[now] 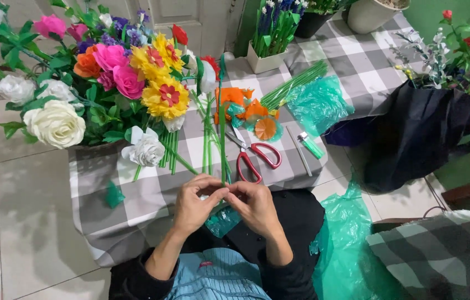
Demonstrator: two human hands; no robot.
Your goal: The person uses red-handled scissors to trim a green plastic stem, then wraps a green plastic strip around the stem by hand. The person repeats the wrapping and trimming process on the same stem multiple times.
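Green stem | L hand + R hand pinch base | scissors near

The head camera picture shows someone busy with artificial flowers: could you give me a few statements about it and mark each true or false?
1. Both hands, left hand and right hand, pinch the lower end of a long green stem. True.
2. The scissors have blue handles. False: the handles are red, and they lie on the checked cloth.
3. The scissors are held in the right hand. False: they lie apart from both hands, beyond the fingers.
4. A bunch of colourful flowers lies to the left of the stem. True.
5. Orange petal pieces lie beyond the scissors. True.
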